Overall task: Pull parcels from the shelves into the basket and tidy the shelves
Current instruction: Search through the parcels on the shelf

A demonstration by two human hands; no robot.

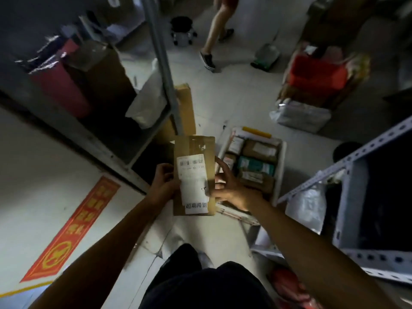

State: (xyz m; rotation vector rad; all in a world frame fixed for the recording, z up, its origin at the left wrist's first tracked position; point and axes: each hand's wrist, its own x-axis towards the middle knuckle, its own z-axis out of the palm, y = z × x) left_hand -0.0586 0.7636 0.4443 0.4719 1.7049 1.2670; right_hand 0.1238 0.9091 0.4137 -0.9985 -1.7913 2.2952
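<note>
A pale tiled floor runs between metal shelves, with a basket of parcels on it, and above it a box is gripped by the left hand and right hand, fingers curled on its edges.

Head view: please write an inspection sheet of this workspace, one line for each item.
Surface: pale floor with a red banner lying on it.
Job's things: cardboard parcel with white labels, held above the floor; white basket holding several parcels; grey shelves on both sides.
Clutter: tall carton by the shelf post; white bags; red crate.
Grippers: left hand and right hand both grip the parcel's sides.
Cables: nothing seen.
Surroundings: dim room; another person's legs ahead.
</note>
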